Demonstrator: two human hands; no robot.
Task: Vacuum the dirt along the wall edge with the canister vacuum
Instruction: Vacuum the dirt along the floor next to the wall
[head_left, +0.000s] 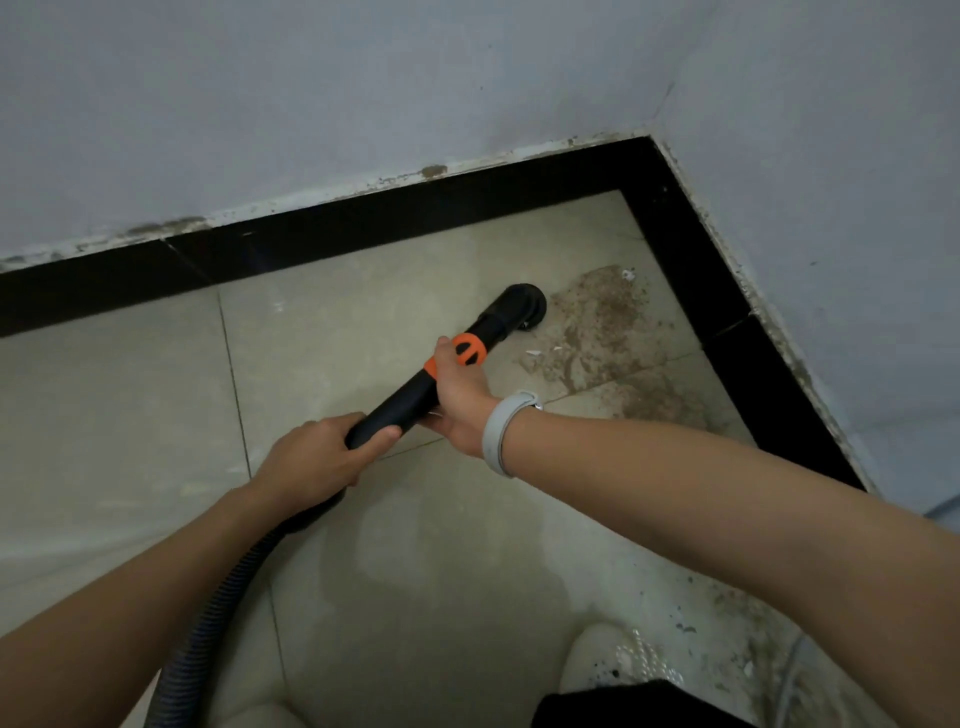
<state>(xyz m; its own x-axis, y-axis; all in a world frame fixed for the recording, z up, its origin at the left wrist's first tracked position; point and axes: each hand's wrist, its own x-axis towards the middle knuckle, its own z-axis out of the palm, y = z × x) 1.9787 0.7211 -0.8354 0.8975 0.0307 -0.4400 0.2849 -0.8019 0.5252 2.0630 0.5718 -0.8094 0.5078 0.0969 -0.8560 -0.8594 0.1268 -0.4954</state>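
**Nozzle at the edge of the dirt patch, corner sweep pending**

Left hand (317, 457) wraps the rear end of the black plastic vacuum wand (415, 395), fingers curled round it where the grey ribbed hose (218, 608) joins. Right hand (457, 395), with a pale grey wristband (501, 431), grips the wand further forward, thumb lying by the orange collar (465, 353). Both hands closed on the tube.

The round black nozzle head (522, 306) sits on the beige floor tiles (130, 405), just beside the brown patch of loose dirt (602, 327), which spreads from the nozzle's 3 o'clock toward 5 o'clock and runs on along the black skirting strip (691, 260) of the right-hand wall. A few white flecks lie in it. More grit shows at the frame's 5 o'clock, near a pale shoe (608, 660). The canister itself is out of view.

Judgement on doing this well:
- Keep the head flat to the tile; a tilt would likely lose suction.
- Work slowly toward 3 o'clock in overlapping passes, so grit is lifted rather than pushed.
- Finish tight against the skirting and into the corner at 1 o'clock.
- Let the left hand feed hose slack, so the wand does not drag back.
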